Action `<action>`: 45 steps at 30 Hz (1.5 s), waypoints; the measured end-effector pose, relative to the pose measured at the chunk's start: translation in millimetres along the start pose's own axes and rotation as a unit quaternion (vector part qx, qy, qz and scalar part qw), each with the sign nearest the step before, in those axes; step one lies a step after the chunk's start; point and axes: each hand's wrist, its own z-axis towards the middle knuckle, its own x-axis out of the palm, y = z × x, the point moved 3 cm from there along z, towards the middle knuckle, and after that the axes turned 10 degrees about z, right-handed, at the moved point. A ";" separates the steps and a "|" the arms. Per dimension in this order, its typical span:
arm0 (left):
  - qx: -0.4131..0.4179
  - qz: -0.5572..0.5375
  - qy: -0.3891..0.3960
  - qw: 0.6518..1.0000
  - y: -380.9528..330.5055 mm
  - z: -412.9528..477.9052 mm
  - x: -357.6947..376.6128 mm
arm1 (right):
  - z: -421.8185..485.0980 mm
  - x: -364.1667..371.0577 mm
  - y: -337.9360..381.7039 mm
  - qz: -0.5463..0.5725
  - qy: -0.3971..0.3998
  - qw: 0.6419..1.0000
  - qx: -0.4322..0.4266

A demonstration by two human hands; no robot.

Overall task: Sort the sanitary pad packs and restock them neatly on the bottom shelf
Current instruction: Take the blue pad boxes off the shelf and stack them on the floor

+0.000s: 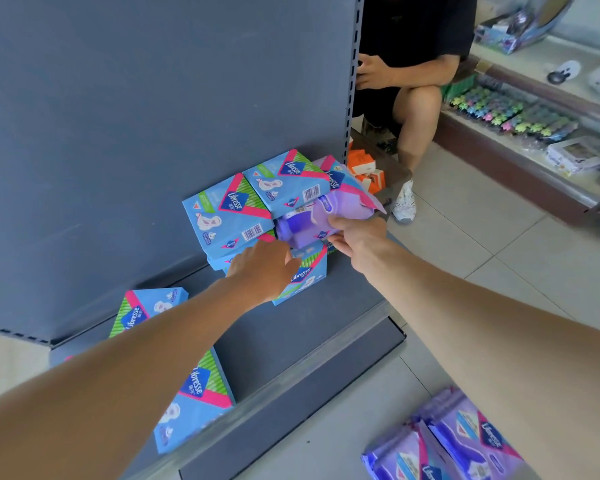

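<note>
right hand [355,233]: pinching the purple pack [321,216], holding it against the heap of blue packs [257,206] at the back of the shelf
left hand [264,268]: fingers loosely curled, resting on the lower blue packs, not gripping anything as far as I can see
shelf [291,337]: bottom one, dark grey, heap sits messy and tilted against the back panel
loose blue packs: one [146,310] lying near the left edge, another [201,393] by the front lip
floor [499,251]: more purple packs [465,441] stacked bottom right, off the shelf
background: a person [413,81] squatting behind the shelf upright
</note>
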 end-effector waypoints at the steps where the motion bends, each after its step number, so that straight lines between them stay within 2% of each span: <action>1: 0.000 -0.010 0.001 1.000 1.3 -1.2 1.5 | 1.2 0.3 1.0 -0.002 0.007 1.000 0.000; 3: 0.000 -0.028 0.001 1.000 2.3 -3.3 3.1 | -0.4 1.3 3.6 0.003 0.019 1.000 -0.007; 7: 0.001 -0.045 0.007 0.999 0.5 -6.2 5.4 | -2.1 -4.7 15.3 0.086 0.062 0.994 -0.006; 13: -0.016 -0.124 -0.022 0.992 -7.9 -13.0 7.5 | -5.4 -80.0 41.3 0.113 -0.005 0.993 -0.029; 16: -0.028 -0.178 -0.062 0.982 -22.8 -20.4 7.3 | -15.4 -133.8 43.8 0.118 -0.035 0.992 -0.024; 20: -0.067 -0.241 -0.086 0.964 -61.0 -31.8 7.3 | -38.8 -201.8 38.0 0.117 -0.037 0.992 -0.030; 23: -0.079 -0.305 -0.047 0.948 -101.0 -41.5 19.1 | -58.9 -246.1 24.9 0.115 -0.006 0.993 -0.009; 27: -0.034 -0.469 0.109 0.876 -162.0 -60.2 61.5 | -83.4 -294.2 5.4 0.125 0.031 0.991 0.040; 28: -0.026 -0.465 0.121 0.877 -176.1 -67.2 70.3 | -86.9 -307.5 0.6 0.126 0.028 0.991 0.040; 31: -0.046 -0.469 0.124 0.873 -209.8 -85.7 100.3 | -96.0 -352.9 -13.5 0.096 -0.003 0.995 0.019; 35: -0.065 -0.491 0.195 0.846 -255.8 -110.6 150.3 | -111.7 -419.3 -40.9 0.059 -0.076 0.995 0.002; 38: -0.057 -0.476 0.214 0.851 -295.9 -132.7 187.4 | -124.3 -471.6 -76.7 0.055 -0.147 0.988 0.005; 45: 0.051 -0.329 0.232 0.914 -367.9 -170.6 293.4 | -152.7 -570.2 -187.9 0.051 -0.244 0.966 0.064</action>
